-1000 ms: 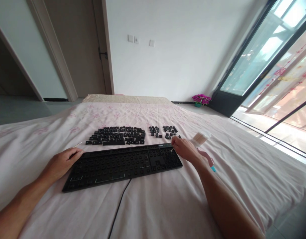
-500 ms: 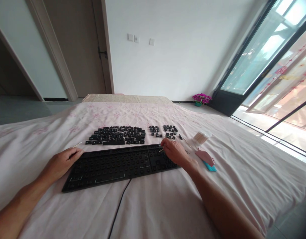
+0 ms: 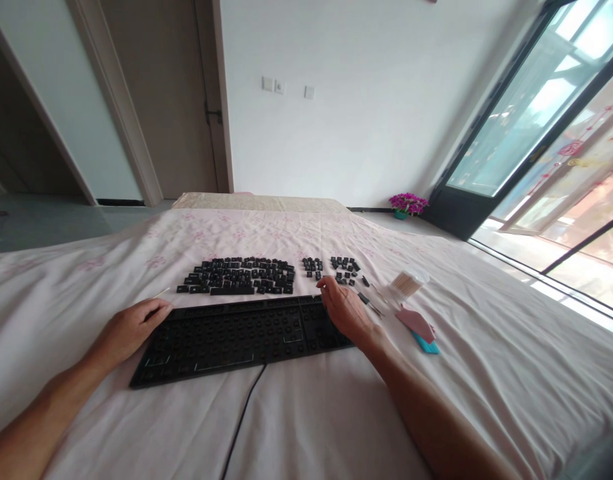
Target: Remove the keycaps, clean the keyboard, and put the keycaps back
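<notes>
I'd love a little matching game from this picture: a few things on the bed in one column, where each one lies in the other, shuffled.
Things:
1. left hand
2. loose keycaps
3. pink brush
4. right hand

Places:
A. in rows on the sheet beyond the keyboard
B. on the keyboard's right end
C. at the keyboard's left end
D. on the sheet to the right of the keyboard, beside a tub of cotton swabs

Pairs: 1-C, 2-A, 3-D, 4-B
</notes>
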`<act>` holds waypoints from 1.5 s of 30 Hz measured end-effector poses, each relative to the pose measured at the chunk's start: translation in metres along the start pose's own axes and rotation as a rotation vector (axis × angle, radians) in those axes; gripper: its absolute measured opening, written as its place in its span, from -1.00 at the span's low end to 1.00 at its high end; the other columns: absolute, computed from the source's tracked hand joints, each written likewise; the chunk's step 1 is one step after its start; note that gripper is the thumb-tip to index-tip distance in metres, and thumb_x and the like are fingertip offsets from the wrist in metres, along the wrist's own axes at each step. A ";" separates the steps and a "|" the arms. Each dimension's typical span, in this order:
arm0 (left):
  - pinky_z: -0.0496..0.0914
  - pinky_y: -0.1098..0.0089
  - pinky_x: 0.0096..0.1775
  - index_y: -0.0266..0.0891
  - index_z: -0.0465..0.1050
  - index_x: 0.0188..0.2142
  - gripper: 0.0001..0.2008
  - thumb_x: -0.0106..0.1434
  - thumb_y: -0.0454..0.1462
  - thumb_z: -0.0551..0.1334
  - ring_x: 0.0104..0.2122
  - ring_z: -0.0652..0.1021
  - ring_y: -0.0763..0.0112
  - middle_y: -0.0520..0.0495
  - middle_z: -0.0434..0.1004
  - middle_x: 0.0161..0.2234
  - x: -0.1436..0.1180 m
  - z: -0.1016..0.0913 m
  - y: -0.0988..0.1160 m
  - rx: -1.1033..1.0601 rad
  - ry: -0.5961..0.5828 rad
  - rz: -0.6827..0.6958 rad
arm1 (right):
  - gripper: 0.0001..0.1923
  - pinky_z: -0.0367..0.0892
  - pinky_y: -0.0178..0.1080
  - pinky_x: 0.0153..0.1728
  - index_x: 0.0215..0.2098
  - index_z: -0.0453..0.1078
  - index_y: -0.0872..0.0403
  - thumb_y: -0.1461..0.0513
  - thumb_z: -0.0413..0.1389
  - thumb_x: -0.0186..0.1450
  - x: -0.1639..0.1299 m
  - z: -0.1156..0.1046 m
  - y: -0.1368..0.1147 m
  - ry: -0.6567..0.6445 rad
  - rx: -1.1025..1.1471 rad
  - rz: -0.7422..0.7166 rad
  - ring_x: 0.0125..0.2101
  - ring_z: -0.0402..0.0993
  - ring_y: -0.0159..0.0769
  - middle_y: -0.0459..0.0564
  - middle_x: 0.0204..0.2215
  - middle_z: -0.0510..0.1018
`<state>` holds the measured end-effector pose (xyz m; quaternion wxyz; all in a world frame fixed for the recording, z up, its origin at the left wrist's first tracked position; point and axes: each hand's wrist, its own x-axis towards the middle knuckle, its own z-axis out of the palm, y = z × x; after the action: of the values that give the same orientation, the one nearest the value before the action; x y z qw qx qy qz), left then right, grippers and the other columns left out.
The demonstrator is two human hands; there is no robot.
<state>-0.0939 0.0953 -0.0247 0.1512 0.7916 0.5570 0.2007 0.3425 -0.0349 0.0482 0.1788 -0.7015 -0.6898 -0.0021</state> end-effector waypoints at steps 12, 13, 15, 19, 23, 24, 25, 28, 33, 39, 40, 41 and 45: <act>0.32 0.46 -0.13 -0.14 0.49 -0.21 -0.58 0.27 0.05 0.01 -0.15 0.54 0.27 -0.02 0.60 -0.16 -0.001 0.000 0.001 0.009 0.004 -0.005 | -0.76 0.03 -0.29 -0.40 -0.10 0.29 0.03 0.27 -0.17 0.40 -0.008 -0.010 0.001 -0.034 -0.053 -0.036 -0.39 0.48 -0.25 -0.04 -0.41 0.57; 0.32 0.46 -0.13 -0.14 0.49 -0.21 -0.58 0.27 0.04 0.01 -0.15 0.55 0.27 -0.02 0.60 -0.16 -0.001 -0.001 0.002 0.014 0.004 -0.005 | -0.76 0.03 -0.29 -0.40 -0.10 0.29 0.04 0.28 -0.17 0.40 -0.008 -0.010 0.000 -0.053 -0.057 -0.037 -0.40 0.47 -0.26 -0.04 -0.41 0.56; 0.32 0.47 -0.14 -0.14 0.49 -0.20 -0.59 0.27 0.04 0.01 -0.16 0.55 0.27 -0.01 0.60 -0.17 -0.001 -0.001 0.002 0.019 0.002 -0.003 | -0.77 0.02 -0.28 -0.40 -0.11 0.29 0.04 0.29 -0.17 0.39 -0.009 -0.010 -0.001 -0.083 -0.074 -0.051 -0.41 0.47 -0.26 -0.04 -0.43 0.56; 0.32 0.47 -0.13 -0.15 0.48 -0.19 -0.59 0.27 0.04 0.02 -0.15 0.55 0.28 -0.01 0.60 -0.16 -0.001 -0.001 0.001 0.013 -0.001 -0.011 | -0.81 -0.02 -0.27 -0.41 -0.17 0.31 0.03 0.31 -0.11 0.36 -0.011 -0.013 0.000 -0.117 -0.126 -0.128 -0.42 0.45 -0.27 -0.06 -0.45 0.55; 0.31 0.46 -0.12 -0.16 0.47 -0.17 -0.58 0.28 0.05 0.01 -0.15 0.54 0.27 -0.02 0.59 -0.15 -0.001 0.000 0.000 0.002 -0.011 -0.014 | -0.81 0.00 -0.29 -0.39 -0.20 0.32 0.03 0.32 -0.11 0.35 -0.012 -0.017 0.002 -0.134 -0.106 -0.162 -0.41 0.44 -0.29 -0.09 -0.46 0.54; 0.30 0.46 -0.12 -0.16 0.47 -0.17 -0.58 0.28 0.04 0.01 -0.15 0.53 0.28 -0.01 0.59 -0.15 0.000 0.000 -0.001 -0.003 -0.014 -0.011 | -0.81 0.01 -0.29 -0.38 -0.19 0.31 0.03 0.32 -0.12 0.35 -0.012 -0.017 0.002 -0.125 -0.087 -0.153 -0.41 0.44 -0.30 -0.09 -0.45 0.54; 0.30 0.45 -0.12 -0.16 0.46 -0.17 -0.58 0.28 0.04 0.00 -0.15 0.53 0.28 -0.01 0.59 -0.15 0.000 0.000 -0.001 -0.009 -0.016 -0.010 | -0.80 0.03 -0.30 -0.38 -0.18 0.31 0.04 0.32 -0.13 0.36 -0.012 -0.016 0.001 -0.115 -0.066 -0.144 -0.41 0.44 -0.31 -0.09 -0.44 0.53; 0.28 0.46 -0.11 -0.17 0.45 -0.18 -0.59 0.29 0.03 0.00 -0.15 0.52 0.29 -0.01 0.57 -0.15 -0.001 0.001 0.000 -0.028 -0.015 -0.009 | -0.77 0.05 -0.32 -0.38 -0.14 0.29 0.05 0.31 -0.17 0.38 -0.011 -0.012 -0.005 -0.094 -0.020 -0.121 -0.42 0.43 -0.32 -0.08 -0.43 0.53; 0.26 0.46 -0.11 -0.15 0.44 -0.20 -0.61 0.29 0.04 0.01 -0.14 0.51 0.30 0.03 0.57 -0.16 -0.001 0.001 0.000 -0.030 -0.017 -0.031 | -0.75 0.05 -0.31 -0.37 -0.10 0.28 0.06 0.32 -0.18 0.39 -0.008 -0.004 -0.012 -0.117 -0.052 -0.108 -0.41 0.43 -0.31 -0.04 -0.40 0.55; 0.26 0.45 -0.11 -0.14 0.44 -0.20 -0.62 0.29 0.04 0.02 -0.14 0.51 0.28 0.03 0.57 -0.16 -0.002 0.000 0.003 -0.035 -0.013 -0.031 | -0.80 0.02 -0.29 -0.38 -0.17 0.31 0.04 0.33 -0.12 0.35 -0.011 -0.011 -0.014 -0.166 -0.120 -0.172 -0.43 0.40 -0.31 -0.07 -0.45 0.54; 0.26 0.45 -0.11 -0.14 0.44 -0.21 -0.62 0.29 0.04 0.02 -0.15 0.51 0.28 0.03 0.57 -0.17 -0.002 0.000 0.004 -0.038 -0.010 -0.030 | -0.81 0.01 -0.29 -0.38 -0.19 0.31 0.04 0.33 -0.11 0.34 -0.011 -0.012 -0.014 -0.167 -0.118 -0.184 -0.43 0.40 -0.31 -0.08 -0.46 0.54; 0.26 0.45 -0.12 -0.14 0.44 -0.21 -0.62 0.29 0.04 0.02 -0.15 0.51 0.28 0.03 0.57 -0.17 -0.002 0.000 0.004 -0.041 -0.007 -0.029 | -0.81 0.01 -0.29 -0.38 -0.20 0.31 0.03 0.33 -0.11 0.34 -0.011 -0.012 -0.014 -0.164 -0.112 -0.191 -0.43 0.40 -0.31 -0.08 -0.46 0.54; 0.27 0.45 -0.13 -0.14 0.45 -0.22 -0.62 0.28 0.04 0.03 -0.16 0.52 0.29 0.04 0.58 -0.19 -0.003 -0.001 0.006 -0.042 0.001 -0.029 | -0.78 0.02 -0.30 -0.38 -0.15 0.31 0.04 0.33 -0.14 0.36 -0.009 -0.006 -0.013 -0.128 -0.086 -0.149 -0.43 0.40 -0.32 -0.07 -0.43 0.55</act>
<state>-0.0905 0.0908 -0.0216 0.1706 0.7800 0.5641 0.2105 0.3313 -0.0458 0.0551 0.1033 -0.6542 -0.7493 -0.0003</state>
